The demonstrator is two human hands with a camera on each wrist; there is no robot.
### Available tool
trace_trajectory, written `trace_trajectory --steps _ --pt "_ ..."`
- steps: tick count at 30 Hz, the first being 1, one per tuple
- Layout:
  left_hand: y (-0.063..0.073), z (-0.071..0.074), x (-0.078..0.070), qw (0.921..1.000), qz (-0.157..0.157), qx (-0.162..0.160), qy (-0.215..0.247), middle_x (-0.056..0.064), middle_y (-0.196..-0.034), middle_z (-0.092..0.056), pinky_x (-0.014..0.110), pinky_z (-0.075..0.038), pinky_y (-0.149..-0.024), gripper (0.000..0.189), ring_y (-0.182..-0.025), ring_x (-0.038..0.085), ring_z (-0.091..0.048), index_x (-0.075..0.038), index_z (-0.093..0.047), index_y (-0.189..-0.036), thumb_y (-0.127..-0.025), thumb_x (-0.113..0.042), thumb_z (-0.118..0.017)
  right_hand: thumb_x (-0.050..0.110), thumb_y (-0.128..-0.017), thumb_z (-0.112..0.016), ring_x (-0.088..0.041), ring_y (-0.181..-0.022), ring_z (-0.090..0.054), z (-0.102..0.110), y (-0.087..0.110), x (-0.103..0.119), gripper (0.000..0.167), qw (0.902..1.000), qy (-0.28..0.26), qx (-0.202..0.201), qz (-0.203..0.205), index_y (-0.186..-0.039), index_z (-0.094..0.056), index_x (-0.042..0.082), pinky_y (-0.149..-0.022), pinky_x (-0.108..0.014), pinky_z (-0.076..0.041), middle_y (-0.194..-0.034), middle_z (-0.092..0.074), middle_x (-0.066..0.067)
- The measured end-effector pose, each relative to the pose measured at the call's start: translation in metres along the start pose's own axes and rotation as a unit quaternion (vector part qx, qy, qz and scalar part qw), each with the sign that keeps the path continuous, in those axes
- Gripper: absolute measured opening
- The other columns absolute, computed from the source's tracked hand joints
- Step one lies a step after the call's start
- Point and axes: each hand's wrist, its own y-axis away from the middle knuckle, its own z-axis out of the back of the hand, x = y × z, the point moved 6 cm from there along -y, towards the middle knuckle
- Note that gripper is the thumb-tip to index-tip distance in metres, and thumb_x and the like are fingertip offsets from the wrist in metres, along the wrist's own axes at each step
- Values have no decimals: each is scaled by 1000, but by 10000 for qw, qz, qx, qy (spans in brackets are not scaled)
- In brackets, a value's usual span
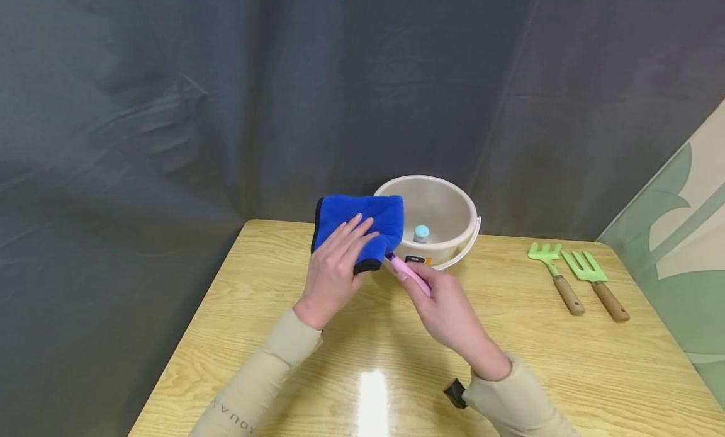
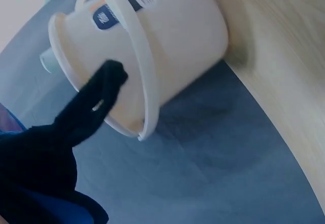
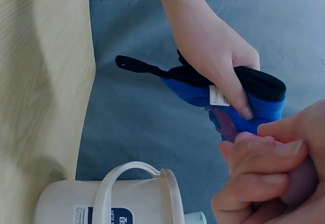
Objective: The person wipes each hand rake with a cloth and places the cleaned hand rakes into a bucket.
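Note:
My left hand (image 1: 340,261) holds a blue cloth (image 1: 362,213) with black edging, its fingers spread flat over the top and its thumb beneath, as the right wrist view shows. The cloth is folded over the head of a tool, which stays hidden. My right hand (image 1: 453,311) grips that tool by its pink handle (image 1: 412,276); a purple part (image 3: 224,124) shows between cloth and fingers in the right wrist view. A black loop (image 3: 139,64) hangs off the cloth there. Both hands are raised in front of a cream bucket (image 1: 433,201).
Inside the bucket stands a light blue-topped object (image 1: 421,232); its white handle (image 1: 467,247) hangs down at the right. A green hand rake (image 1: 566,293) and a green hand fork (image 1: 610,300), both wooden-handled, lie on the wooden table (image 1: 238,336). Dark fabric (image 1: 396,78) hangs behind.

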Motion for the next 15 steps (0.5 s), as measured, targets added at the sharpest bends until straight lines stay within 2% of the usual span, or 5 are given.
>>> trace_trajectory --steps 4,7,12,15 --pt "-2 0 10 9999 40 -9 -111 14 -145 -56 40 -32 -116 61 -141 28 -42 2 -67 -128 -71 2 -87 23 -103 -62 -12 -55 -48 -2 2 -3 28 9999 -30 83 -79 -121 -72 3 -50 -29 -43 -68 -53 4" --pt "-4 -1 12 9999 88 83 -4 15 -148 -53 43 -28 -118 58 -145 30 -37 2 -67 -129 -73 3 -83 22 -103 -63 -13 -56 -47 -1 3 -5 28 9998 -69 91 -141 -121 -72 2 -50 -29 -43 -68 -52 3" --pt "-7 -2 0 9991 136 -37 389 15 -146 -55 53 -21 -120 40 -147 37 -30 -1 -69 -122 -83 -8 -68 22 -103 -63 -13 -55 -48 3 0 -2 27 9999 -94 40 -65 -119 -73 3 -49 -29 -43 -69 -55 2" --pt "-8 -2 -10 9976 131 -188 658 15 -142 -58 56 -20 -119 29 -146 39 -32 -1 -68 -116 -96 -19 -59 22 -103 -62 -13 -57 -51 6 -2 2 28 9999 -121 7 1 -121 -72 3 -52 -30 -45 -74 -61 2"
